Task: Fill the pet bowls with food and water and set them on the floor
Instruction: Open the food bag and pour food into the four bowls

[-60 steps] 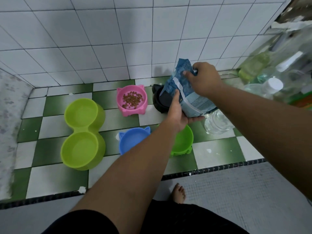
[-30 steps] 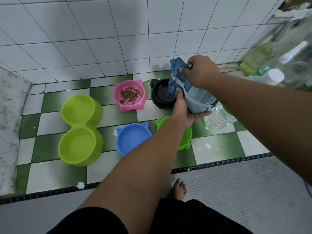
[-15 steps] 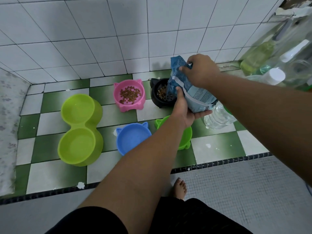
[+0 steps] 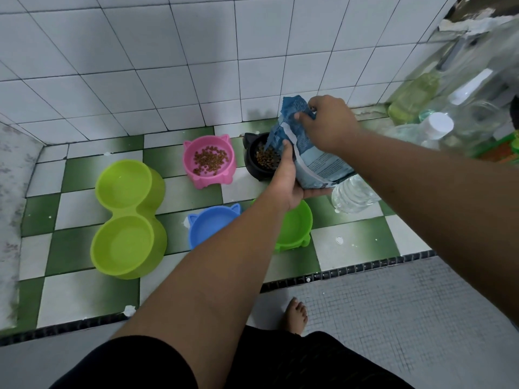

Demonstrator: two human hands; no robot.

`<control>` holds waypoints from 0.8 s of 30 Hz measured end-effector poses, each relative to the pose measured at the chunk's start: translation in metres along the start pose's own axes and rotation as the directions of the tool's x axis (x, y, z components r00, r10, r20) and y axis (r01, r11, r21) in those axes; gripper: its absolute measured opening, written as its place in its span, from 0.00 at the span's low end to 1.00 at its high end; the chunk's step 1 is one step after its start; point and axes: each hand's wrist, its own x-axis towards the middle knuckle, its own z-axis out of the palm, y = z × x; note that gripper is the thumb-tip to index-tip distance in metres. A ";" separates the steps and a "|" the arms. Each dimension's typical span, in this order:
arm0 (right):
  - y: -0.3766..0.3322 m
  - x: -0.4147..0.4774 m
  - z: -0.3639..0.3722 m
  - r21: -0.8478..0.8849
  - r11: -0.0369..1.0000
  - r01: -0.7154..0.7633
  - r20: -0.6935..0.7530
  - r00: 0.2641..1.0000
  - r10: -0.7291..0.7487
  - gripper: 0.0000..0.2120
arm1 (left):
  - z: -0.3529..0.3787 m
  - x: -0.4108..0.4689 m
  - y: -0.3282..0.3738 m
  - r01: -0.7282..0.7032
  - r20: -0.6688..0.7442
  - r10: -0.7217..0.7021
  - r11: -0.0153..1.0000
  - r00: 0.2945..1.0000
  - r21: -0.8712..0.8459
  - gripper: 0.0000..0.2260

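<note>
Head camera looks down on a blue foil food bag [image 4: 314, 161] tipped mouth-down over a black cat-eared bowl [image 4: 252, 167] at the back of a green-and-white checked tiled surface [image 4: 84, 293]. The left hand [image 4: 289, 181] cups the bag's base with its fingers curled under it. The right hand [image 4: 328, 124] has its fingers clamped on the bag's top corner. Brown kibble [image 4: 266, 158] already lies heaped in the black bowl, and a pink cat-eared plastic bowl [image 4: 209, 161] beside it holds a thinner layer. The likeliest fault is over-pouring: the bag hides the bowl's right side, so the fill level there is hard to judge, and pellets could spill over the rim and scatter across the tiles. A grip on one corner alone may let the foil buckle and drop a sudden rush of food. A clear plastic water bottle [image 4: 354, 195] sits just beside the bag's base, under the right forearm, where a quick withdrawal could knock it. The bright green cat-eared bowl [image 4: 297, 226], blue cat-eared bowl [image 4: 207, 223] and lime-green double bowl [image 4: 127, 217] look unfilled. The left forearm reaches over the first two, so it could nudge them if lowered.
</note>
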 end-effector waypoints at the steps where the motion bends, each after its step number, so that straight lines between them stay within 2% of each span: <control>1: 0.000 -0.001 0.000 0.007 1.000 0.006 -0.006 1.000 -0.006 0.17 | -0.001 -0.001 0.001 -0.002 0.002 0.002 1.000 1.000 0.013 0.38; 9: 0.002 -0.017 -0.007 0.098 0.995 -0.005 -0.026 1.000 0.008 0.17 | -0.008 -0.006 0.004 -0.028 0.006 0.028 0.993 1.000 0.113 0.39; 14: -0.001 -0.028 -0.012 0.093 0.995 -0.025 -0.052 0.998 0.030 0.15 | -0.010 -0.007 0.005 -0.037 0.002 0.037 0.989 0.999 0.145 0.38; 21: -0.010 -0.043 -0.007 0.177 0.984 -0.012 -0.137 0.990 0.037 0.12 | -0.014 -0.022 0.013 -0.121 -0.036 0.131 0.973 0.991 0.198 0.35; 24: -0.018 -0.051 -0.003 0.219 0.976 0.010 -0.153 0.988 0.024 0.13 | -0.024 -0.031 0.017 -0.157 -0.054 0.172 0.964 0.984 0.215 0.39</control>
